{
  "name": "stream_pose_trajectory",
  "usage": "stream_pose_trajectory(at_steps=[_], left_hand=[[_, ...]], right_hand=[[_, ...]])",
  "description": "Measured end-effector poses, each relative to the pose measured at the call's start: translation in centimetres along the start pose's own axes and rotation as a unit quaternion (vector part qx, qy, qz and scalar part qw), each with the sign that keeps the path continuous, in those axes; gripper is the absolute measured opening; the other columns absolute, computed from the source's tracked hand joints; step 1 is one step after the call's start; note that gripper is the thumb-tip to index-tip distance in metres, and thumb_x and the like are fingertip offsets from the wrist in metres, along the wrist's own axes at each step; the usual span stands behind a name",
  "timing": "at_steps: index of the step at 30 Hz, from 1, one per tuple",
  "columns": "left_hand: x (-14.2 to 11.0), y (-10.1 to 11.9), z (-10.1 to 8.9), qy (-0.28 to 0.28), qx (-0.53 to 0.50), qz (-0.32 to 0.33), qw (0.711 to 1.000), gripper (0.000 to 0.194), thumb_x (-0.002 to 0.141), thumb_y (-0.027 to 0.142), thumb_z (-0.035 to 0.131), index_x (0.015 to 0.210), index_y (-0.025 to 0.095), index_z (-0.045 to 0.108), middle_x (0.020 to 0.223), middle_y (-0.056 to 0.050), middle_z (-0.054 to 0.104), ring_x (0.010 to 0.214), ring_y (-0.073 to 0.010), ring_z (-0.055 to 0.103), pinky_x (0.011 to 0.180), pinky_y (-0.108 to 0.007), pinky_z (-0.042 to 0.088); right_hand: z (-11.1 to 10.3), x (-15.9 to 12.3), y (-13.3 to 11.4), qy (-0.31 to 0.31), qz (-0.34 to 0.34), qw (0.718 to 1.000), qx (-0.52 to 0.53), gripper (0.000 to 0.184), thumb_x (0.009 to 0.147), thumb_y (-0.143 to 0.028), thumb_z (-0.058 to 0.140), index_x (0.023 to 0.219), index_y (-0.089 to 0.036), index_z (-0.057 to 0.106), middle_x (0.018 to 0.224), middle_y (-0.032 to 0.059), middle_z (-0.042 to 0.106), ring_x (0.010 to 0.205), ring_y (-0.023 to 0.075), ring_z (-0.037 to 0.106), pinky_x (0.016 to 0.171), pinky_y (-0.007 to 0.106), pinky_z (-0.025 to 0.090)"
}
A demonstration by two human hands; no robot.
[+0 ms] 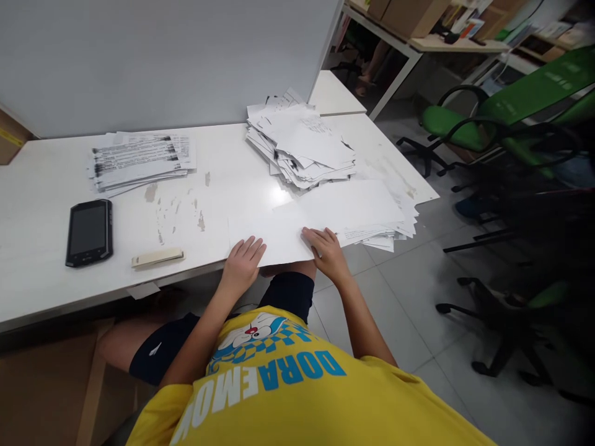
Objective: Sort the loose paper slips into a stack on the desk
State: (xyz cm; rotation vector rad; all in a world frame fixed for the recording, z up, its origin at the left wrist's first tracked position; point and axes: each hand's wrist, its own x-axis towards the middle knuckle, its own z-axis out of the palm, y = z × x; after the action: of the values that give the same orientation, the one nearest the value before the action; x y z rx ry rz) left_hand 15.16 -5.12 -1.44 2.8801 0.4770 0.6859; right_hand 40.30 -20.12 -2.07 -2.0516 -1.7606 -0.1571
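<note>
A blank white sheet of paper (279,232) lies at the front edge of the white table. My left hand (242,263) rests on its left part, fingers stretched out flat. At the sheet's right part, my right hand (326,249) lies with its fingers on the paper, pointing left; its thumb is partly hidden. Just right of that hand is a low stack of papers (357,207) with uneven edges. Farther back stands a taller, messy pile of papers (307,142). Neither hand has anything lifted off the table.
To the left on the table (223,161) are a printed paper stack (139,161), a black handheld device (90,233) and a beige stapler (158,257). A grey partition (162,62) borders the back. Green chairs (469,127) stand right; a cardboard box (46,378) is below left.
</note>
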Motion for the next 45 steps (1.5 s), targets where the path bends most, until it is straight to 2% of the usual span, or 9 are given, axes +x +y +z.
stream_pose_trajectory(at_steps=[6,10,13,15,20,25,36,40,45], left_hand=[[-1.5,-0.6,-1.9,0.182,-0.153,-0.198,0.951,0.033,0.093,0.020,0.047,0.115,0.019,0.071,0.112,-0.009,0.076,0.108,-0.0236,0.070,0.097,-0.036,0.054],[-1.7,-0.8,-3.8,0.324,-0.326,-0.429,0.778,0.037,0.094,0.048,0.056,0.108,0.018,0.071,0.103,-0.007,0.075,0.106,-0.0238,0.069,0.100,-0.036,0.053],[-1.4,-1.2,-4.6,0.354,-0.463,-0.453,0.675,0.045,0.087,0.054,0.064,0.116,0.020,0.068,0.114,-0.008,0.073,0.119,-0.0251,0.064,0.108,-0.038,0.048],[-1.4,-1.3,-4.9,0.329,-0.521,-0.469,0.633,0.043,0.085,0.050,0.068,0.119,0.023,0.067,0.117,-0.008,0.073,0.121,-0.0258,0.064,0.111,-0.040,0.048],[-2.1,-0.4,-4.6,0.226,-0.599,-0.551,0.534,0.038,0.081,0.035,0.072,0.116,0.021,0.069,0.111,-0.010,0.076,0.118,-0.0305,0.067,0.107,-0.046,0.052],[-3.0,1.1,-3.6,0.199,-0.637,-0.590,0.455,0.034,0.080,0.034,0.071,0.109,0.016,0.070,0.109,-0.012,0.076,0.118,-0.0306,0.067,0.104,-0.044,0.053],[-3.8,1.5,-2.9,0.207,-0.624,-0.602,0.453,0.043,0.070,0.038,0.080,0.105,0.017,0.068,0.110,-0.011,0.076,0.117,-0.0312,0.067,0.104,-0.045,0.052],[-3.8,1.5,-2.7,0.219,-0.619,-0.592,0.467,0.046,0.068,0.046,0.081,0.101,0.016,0.070,0.104,-0.011,0.077,0.116,-0.0324,0.067,0.102,-0.044,0.052],[-3.9,1.9,-2.6,0.170,-0.620,-0.543,0.540,0.056,0.069,0.058,0.079,0.105,0.015,0.073,0.104,-0.012,0.077,0.110,-0.0339,0.069,0.098,-0.043,0.053]], right_hand=[[-0.1,0.6,-0.4,0.058,0.028,0.998,-0.004,0.044,0.092,-0.013,0.043,0.126,-0.027,0.066,0.124,0.0063,0.072,0.116,0.0241,0.063,0.111,0.050,0.041],[-1.4,1.3,-2.9,0.191,0.106,0.973,0.076,0.036,0.095,-0.023,0.041,0.112,-0.027,0.073,0.108,0.0079,0.076,0.105,0.0266,0.069,0.097,0.049,0.053],[-3.2,2.5,-4.3,0.377,0.222,0.881,0.180,0.034,0.095,-0.039,0.048,0.115,-0.024,0.071,0.104,0.0100,0.074,0.104,0.0305,0.069,0.092,0.051,0.056],[-4.3,3.8,-4.3,0.415,0.246,0.827,0.288,0.038,0.093,-0.045,0.052,0.118,-0.022,0.068,0.103,0.0088,0.073,0.107,0.0298,0.068,0.094,0.050,0.055],[-3.7,8.1,-4.0,0.179,0.282,0.803,0.494,0.032,0.084,-0.049,0.061,0.098,-0.021,0.069,0.082,0.0042,0.071,0.087,0.0253,0.069,0.074,0.039,0.057],[0.6,10.9,-6.6,-0.038,0.264,0.842,0.469,0.025,0.082,-0.043,0.057,0.088,-0.020,0.067,0.080,0.0032,0.067,0.073,0.0209,0.061,0.062,0.032,0.048],[0.2,11.9,-1.7,-0.037,0.186,0.947,0.259,0.024,0.091,-0.036,0.047,0.100,-0.023,0.065,0.079,0.0054,0.066,0.075,0.0249,0.059,0.070,0.039,0.049],[1.2,11.3,-4.4,-0.118,0.132,0.954,0.240,0.036,0.093,-0.037,0.042,0.119,-0.022,0.062,0.094,0.0098,0.072,0.083,0.0284,0.065,0.070,0.040,0.051],[2.9,10.8,-8.9,-0.092,0.161,0.948,0.259,0.042,0.096,-0.036,0.037,0.131,-0.022,0.056,0.104,0.0115,0.072,0.092,0.0299,0.067,0.078,0.044,0.054]])
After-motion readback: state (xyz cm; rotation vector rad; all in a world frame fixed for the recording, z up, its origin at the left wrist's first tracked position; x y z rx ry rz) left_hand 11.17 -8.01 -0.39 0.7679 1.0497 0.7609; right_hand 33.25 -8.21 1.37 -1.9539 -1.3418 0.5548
